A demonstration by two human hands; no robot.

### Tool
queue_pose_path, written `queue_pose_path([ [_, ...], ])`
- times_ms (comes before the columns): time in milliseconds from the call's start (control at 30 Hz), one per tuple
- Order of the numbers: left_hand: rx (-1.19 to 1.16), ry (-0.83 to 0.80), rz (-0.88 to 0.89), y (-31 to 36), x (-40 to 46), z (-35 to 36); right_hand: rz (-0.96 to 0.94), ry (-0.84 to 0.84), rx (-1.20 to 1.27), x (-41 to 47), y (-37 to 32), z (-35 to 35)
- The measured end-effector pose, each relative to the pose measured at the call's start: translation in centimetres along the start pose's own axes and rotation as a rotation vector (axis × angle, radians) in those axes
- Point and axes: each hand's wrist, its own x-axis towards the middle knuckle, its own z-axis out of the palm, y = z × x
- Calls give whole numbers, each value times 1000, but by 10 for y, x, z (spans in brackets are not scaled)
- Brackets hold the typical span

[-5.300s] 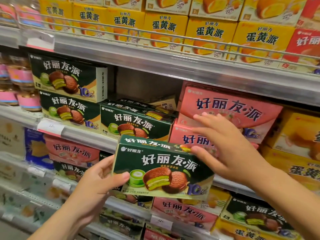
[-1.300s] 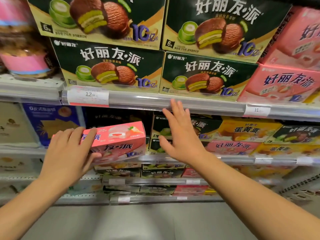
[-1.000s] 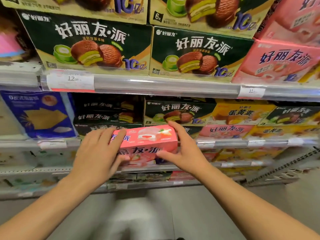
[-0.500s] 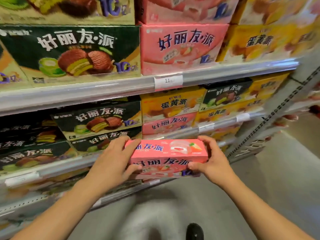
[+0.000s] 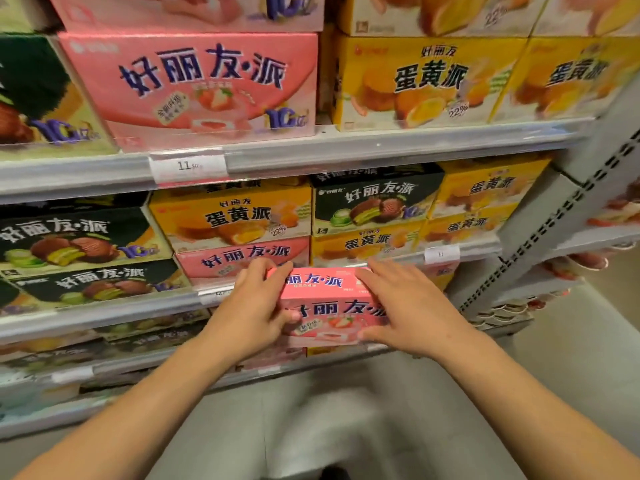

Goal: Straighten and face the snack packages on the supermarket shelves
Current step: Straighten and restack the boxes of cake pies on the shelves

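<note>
at a supermarket aisle, shelves point(image 5: 346, 147) stacked with pink, yellow and green pie boxes fill the view. below the middle shelf, a person holds a pink box point(image 5: 329, 306) out in front of the lower rows, label facing out, apparently to slot it among matching stock. left hand point(image 5: 256, 306) grips its left end, thumb on the front; right hand point(image 5: 408, 306) clasps the right end, fingers spread over the top.
</note>
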Motion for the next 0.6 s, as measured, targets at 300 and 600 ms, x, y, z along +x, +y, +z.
queue_pose_path([
  [300,77,11,-12,5,2,-10,-117,144,128,23,25,1],
  [600,588,214,-205,-38,57,-74,-60,161,196,36,45,-9],
])
